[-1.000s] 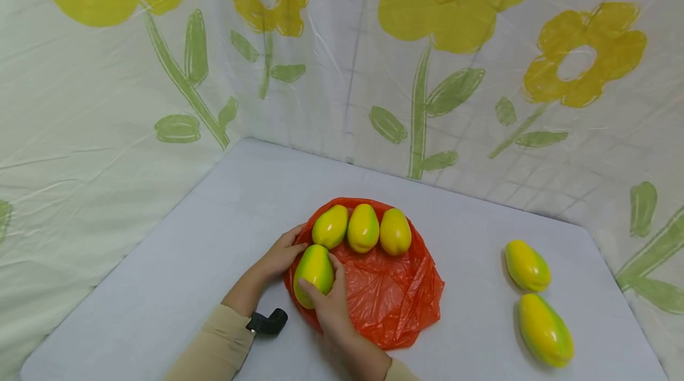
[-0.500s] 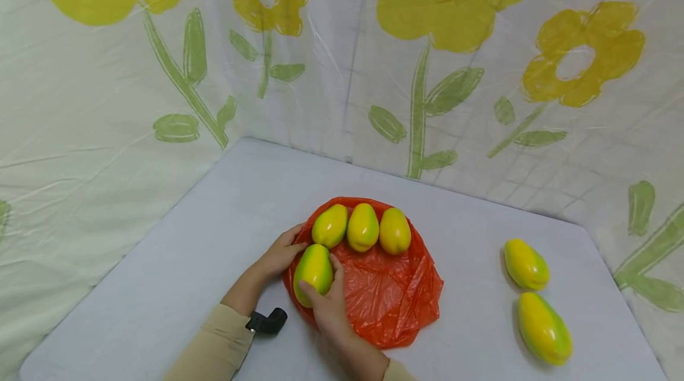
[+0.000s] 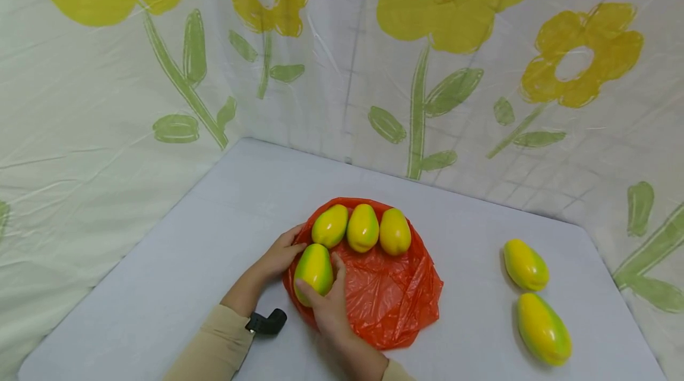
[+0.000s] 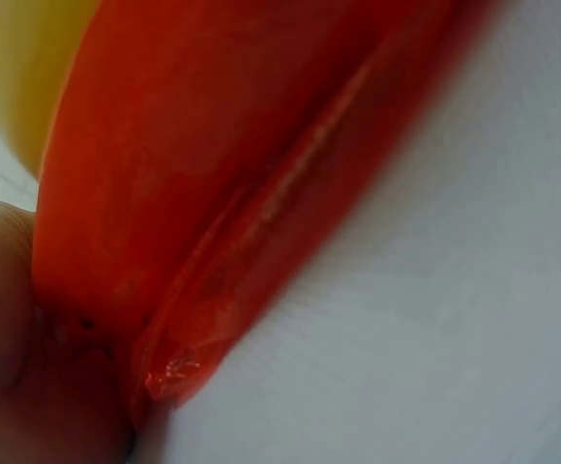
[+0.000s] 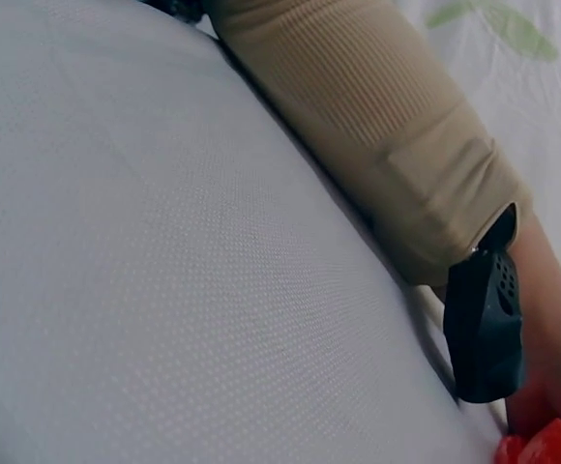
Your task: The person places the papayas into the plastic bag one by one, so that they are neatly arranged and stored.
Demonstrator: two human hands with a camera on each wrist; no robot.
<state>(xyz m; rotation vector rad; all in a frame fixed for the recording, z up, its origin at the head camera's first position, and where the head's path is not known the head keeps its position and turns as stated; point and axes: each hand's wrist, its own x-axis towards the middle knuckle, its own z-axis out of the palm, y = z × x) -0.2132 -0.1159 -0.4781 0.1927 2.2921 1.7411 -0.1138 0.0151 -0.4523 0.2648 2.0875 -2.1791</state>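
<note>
A red plastic bag (image 3: 385, 304) lies spread on the table with its rim rolled open. My left hand (image 3: 278, 255) grips its left rim; the left wrist view shows red film (image 4: 213, 164) gathered at the thumb (image 4: 0, 290). At the bag's left side, my right hand (image 3: 330, 304) holds a yellow-green papaya (image 3: 314, 268), thumb across its front and index finger along its right side. Three more papayas stand in a row along the bag's far side: one at left (image 3: 329, 226), a middle one (image 3: 363, 228) and one at right (image 3: 395, 231).
Two papayas lie on the table to the right of the bag, a farther one (image 3: 526, 264) and a nearer one (image 3: 544, 329). A black wrist device (image 3: 267, 321) is strapped at the left cuff. Flower-printed curtains (image 3: 331, 102) stand behind the white table (image 3: 224, 203).
The right index finger has eased slightly away from the side of the held papaya. The left hand, the bag and the other papayas stay in place.
</note>
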